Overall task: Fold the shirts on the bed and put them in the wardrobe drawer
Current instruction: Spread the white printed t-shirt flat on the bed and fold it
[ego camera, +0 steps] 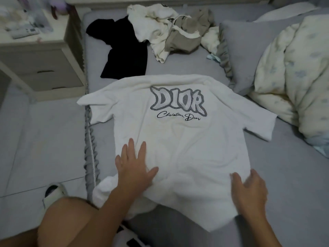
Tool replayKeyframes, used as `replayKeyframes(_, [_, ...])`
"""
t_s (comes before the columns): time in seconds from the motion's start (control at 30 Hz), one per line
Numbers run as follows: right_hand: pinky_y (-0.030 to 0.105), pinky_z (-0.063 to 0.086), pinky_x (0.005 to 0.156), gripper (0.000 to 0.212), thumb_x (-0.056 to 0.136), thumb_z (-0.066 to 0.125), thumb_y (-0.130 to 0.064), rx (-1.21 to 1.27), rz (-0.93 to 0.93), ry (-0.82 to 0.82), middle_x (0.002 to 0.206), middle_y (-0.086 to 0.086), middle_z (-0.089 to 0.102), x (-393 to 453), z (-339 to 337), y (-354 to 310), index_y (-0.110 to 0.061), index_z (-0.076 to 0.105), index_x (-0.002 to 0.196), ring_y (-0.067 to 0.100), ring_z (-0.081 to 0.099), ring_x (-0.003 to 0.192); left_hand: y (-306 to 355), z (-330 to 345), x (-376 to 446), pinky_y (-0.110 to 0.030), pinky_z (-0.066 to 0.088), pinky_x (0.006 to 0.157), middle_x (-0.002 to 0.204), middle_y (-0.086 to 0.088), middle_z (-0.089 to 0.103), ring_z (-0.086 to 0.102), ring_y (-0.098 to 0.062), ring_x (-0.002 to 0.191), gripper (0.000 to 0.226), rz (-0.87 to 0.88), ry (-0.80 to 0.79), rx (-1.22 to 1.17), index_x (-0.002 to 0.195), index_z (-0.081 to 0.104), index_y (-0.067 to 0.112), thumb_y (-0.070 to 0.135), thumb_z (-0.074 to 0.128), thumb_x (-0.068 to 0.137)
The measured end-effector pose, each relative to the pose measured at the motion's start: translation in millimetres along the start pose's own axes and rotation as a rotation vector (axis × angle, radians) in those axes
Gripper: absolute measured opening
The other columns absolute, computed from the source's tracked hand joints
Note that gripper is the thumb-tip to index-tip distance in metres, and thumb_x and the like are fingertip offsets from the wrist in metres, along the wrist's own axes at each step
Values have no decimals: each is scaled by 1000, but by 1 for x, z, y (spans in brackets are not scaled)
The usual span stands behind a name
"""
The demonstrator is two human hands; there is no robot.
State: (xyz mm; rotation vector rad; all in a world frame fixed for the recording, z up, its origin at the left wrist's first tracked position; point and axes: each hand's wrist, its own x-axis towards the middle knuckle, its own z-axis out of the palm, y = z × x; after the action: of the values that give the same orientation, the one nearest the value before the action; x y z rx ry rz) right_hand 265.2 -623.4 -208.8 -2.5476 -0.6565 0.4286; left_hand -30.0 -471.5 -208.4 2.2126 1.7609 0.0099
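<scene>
The hem end of the white short-sleeved cotton T-shirt with a grey graphic logo and black script [178, 139] is partly hidden: its near left corner bunches into a lump that hangs over the edge of the grey-sheeted bed [178, 65], and a bare knee [71, 220] at the bottom of the view covers what lies below. The things on top of the cream bedside cabinet with drawers [41, 56] at upper left are too blurred to name. A light slipper [53, 191] on the floor is half cut off by the knee.

The shirt lies spread flat, printed side up, sleeves out to both sides, collar end away from the person. The left hand [133, 168] rests palm down on the lower left part of the shirt, fingers straight and spread, thumb out to the right. The right hand [249, 189] lies on the lower right edge of the shirt, fingers loosely bent over the cloth; motion blur leaves it unclear whether it pinches the fabric or only presses on it.

Further up the bed lie a black shirt [122, 56], unfolded, and just beside it a crumpled heap of cream and beige garments [170, 31]. A grey pillow [249, 56] and a pale floral quilt [293, 82] sit to the right
</scene>
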Motion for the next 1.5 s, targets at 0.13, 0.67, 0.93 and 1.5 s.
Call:
replayKeyframes(0.13, [34,44,81,54,84,72,-35,268,103,-103,105,3,58,-19,-4,15,-14,52,130,22,56,91,11,7,-48,-51,21,109,152,-9,35,36,-36,136,90,305,-37,-67,136,50,32,82,52,61])
replayKeyframes(0.67, [19,53,55,25,94,64,-25,661,191,-317,96,13,69,-8,-52,19,-3,66,105,15,67,69,47,13,-114,-34,45,84,104,1,61,58,-23,102,32,555,-532,-87,107,61,28,53,47,92])
replayKeyframes(0.93, [46,50,99,55,89,54,0,1245,223,-648,138,7,60,-81,-17,30,-16,46,142,29,58,125,51,23,-100,-58,10,119,162,-4,-21,-10,-33,149,139,469,-418,112,147,-30,37,69,75,60])
replayKeyframes(1.5, [35,53,72,24,101,49,-38,987,451,-389,83,1,72,-24,-41,18,-19,64,99,20,65,78,14,-11,-64,-32,47,90,104,5,69,63,-14,97,22,219,-289,-521,101,71,28,38,53,94])
